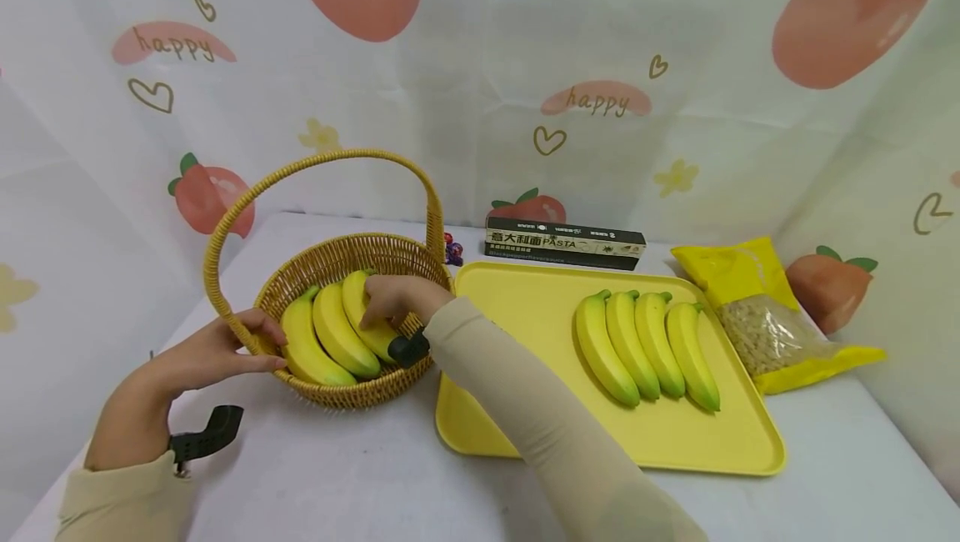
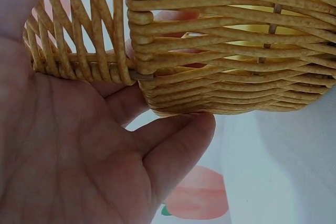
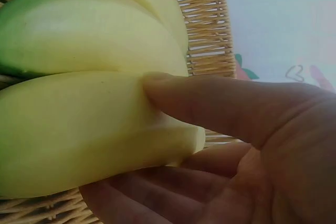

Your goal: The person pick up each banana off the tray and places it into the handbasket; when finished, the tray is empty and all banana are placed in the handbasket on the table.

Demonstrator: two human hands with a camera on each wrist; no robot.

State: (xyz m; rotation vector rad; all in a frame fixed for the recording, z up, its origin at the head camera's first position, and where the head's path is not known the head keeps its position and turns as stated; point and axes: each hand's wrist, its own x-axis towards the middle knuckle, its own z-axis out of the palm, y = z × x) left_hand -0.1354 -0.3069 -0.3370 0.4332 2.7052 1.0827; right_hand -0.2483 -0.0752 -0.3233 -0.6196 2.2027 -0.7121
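Observation:
A wicker basket (image 1: 352, 392) with a tall arched handle stands at the left with three bananas lying side by side in it. My right hand (image 1: 393, 298) reaches into the basket and grips the rightmost banana (image 1: 356, 296); in the right wrist view the thumb lies on top of this banana (image 3: 89, 129) and the fingers curl beneath it. My left hand (image 1: 217, 350) holds the basket's left side by the handle's foot. The left wrist view shows its fingers around the woven wall (image 2: 220, 66); some fingers are hidden behind the weave.
Right of the basket lies a yellow tray (image 1: 510, 300) with several bananas (image 1: 645, 350) in a row. A black pasta box (image 1: 564, 243) is behind the tray, a yellow bag (image 1: 772, 317) at its right. Small shiny wrapped items (image 1: 453, 250) sit behind the basket.

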